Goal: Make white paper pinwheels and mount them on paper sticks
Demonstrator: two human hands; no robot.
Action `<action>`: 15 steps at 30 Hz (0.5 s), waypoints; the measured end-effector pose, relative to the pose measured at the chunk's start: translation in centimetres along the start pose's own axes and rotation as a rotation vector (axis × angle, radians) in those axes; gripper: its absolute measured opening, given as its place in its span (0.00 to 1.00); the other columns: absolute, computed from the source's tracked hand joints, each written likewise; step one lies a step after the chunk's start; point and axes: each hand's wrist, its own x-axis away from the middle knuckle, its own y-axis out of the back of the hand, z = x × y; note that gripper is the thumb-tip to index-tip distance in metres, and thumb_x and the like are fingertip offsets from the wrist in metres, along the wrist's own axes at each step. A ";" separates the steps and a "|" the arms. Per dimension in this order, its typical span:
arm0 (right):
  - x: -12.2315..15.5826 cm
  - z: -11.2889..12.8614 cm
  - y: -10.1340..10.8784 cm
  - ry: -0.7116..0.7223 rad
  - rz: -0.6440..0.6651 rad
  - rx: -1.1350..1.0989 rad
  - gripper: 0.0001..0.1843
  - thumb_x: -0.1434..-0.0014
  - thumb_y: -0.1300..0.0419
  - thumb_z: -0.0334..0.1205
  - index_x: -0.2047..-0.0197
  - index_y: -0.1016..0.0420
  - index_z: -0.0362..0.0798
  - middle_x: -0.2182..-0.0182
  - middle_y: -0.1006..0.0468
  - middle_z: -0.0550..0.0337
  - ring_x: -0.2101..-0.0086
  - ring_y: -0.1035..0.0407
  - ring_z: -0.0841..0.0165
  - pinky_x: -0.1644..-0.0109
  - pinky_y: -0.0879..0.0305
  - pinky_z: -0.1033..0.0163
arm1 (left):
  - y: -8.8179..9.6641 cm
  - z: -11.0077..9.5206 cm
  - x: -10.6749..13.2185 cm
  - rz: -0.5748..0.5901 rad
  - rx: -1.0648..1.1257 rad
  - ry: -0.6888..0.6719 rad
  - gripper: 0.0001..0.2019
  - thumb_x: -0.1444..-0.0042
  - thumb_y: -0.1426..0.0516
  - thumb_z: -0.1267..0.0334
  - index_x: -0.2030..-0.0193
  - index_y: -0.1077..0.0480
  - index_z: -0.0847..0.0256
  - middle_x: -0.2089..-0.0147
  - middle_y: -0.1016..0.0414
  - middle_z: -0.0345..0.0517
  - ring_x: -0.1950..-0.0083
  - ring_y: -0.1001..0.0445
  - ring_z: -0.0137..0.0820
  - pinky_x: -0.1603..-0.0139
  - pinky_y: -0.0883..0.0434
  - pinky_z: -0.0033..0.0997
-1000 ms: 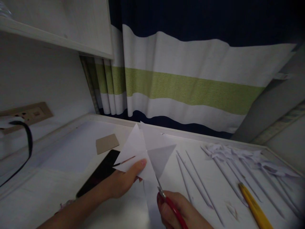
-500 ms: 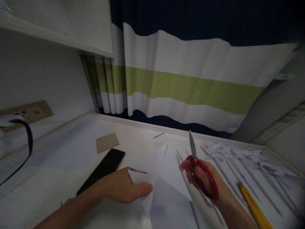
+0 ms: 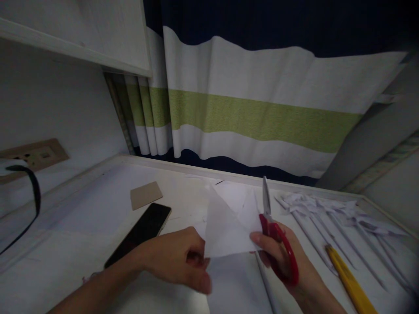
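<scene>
- paper (image 3: 225,231), white and creased, to the right of the phone (image 3: 140,233)
- right hand (image 3: 279,253) farther right of the phone, grip closed around red-handled scissors (image 3: 273,230), thumb over the paper's right edge, blades pointing up and away
- left hand (image 3: 173,259) just right of the phone's near end, grip loose, fingers curled, thumb apart, fingertips at the paper's left edge; cannot tell if touching
- brown card (image 3: 146,195) flat on the bench (image 3: 183,198), just beyond the phone's far end
- yellow-handled tool (image 3: 348,279) well to the phone's right, beside slim white rods (image 3: 345,235) with crumpled tops
- striped curtain (image 3: 262,117) behind, beyond the phone
</scene>
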 end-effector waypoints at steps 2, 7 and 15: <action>0.2 -0.3 -0.5 0.012 -0.067 -0.040 0.16 0.56 0.39 0.44 0.82 0.42 0.46 0.90 0.42 0.70 0.88 0.49 0.79 0.85 0.58 0.71 | -0.8 0.0 -0.4 0.098 -0.081 0.043 0.17 0.61 0.42 0.48 0.80 0.37 0.61 0.82 0.43 0.33 0.80 0.45 0.22 0.81 0.48 0.19; 1.3 -0.7 -2.6 -0.055 -0.050 -0.100 0.15 0.57 0.38 0.45 0.78 0.38 0.45 0.87 0.38 0.69 0.86 0.46 0.79 0.83 0.50 0.72 | -3.1 -0.8 -1.0 -0.036 -0.022 0.121 0.12 0.52 0.47 0.50 0.71 0.33 0.56 0.76 0.37 0.34 0.75 0.40 0.24 0.76 0.43 0.19; 1.6 -0.6 -3.7 -0.072 0.041 -0.084 0.17 0.57 0.38 0.50 0.76 0.36 0.43 0.83 0.33 0.64 0.83 0.41 0.76 0.82 0.43 0.71 | -4.0 -0.5 -0.7 -0.086 0.026 0.102 0.22 0.42 0.63 0.52 0.76 0.37 0.58 0.75 0.37 0.37 0.68 0.36 0.28 0.62 0.41 0.24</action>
